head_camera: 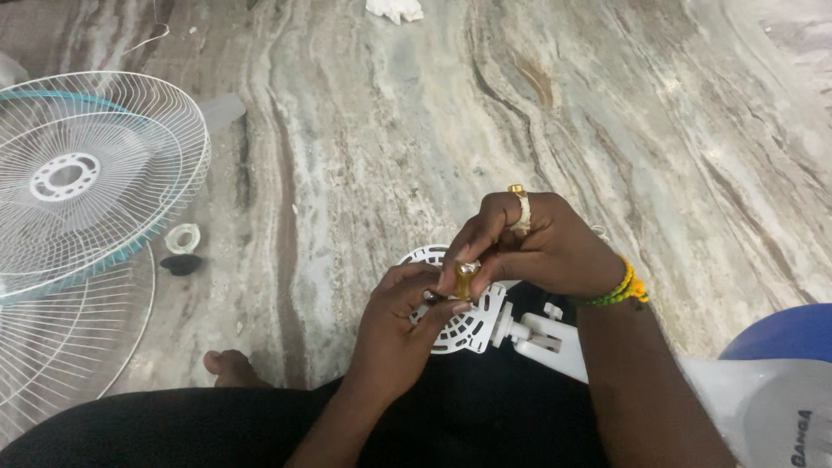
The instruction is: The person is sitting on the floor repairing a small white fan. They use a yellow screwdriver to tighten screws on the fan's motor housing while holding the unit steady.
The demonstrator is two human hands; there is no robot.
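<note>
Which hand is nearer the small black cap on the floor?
Left. The left hand on the white motor housing sits closer to the black cap; the right hand is farther right.

both hands, left hand [394, 325] and right hand [537, 247], work a small amber tool [465, 279] on the white motor housing [468, 325] at lower centre; fan guards [87, 182] lie at left

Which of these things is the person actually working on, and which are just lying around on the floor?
In hand:
left hand
right hand
white fan motor housing
small yellow-handled tool

Lying about:
two wire fan guards
white ring and black cap
white crumpled cloth
marble floor
</note>
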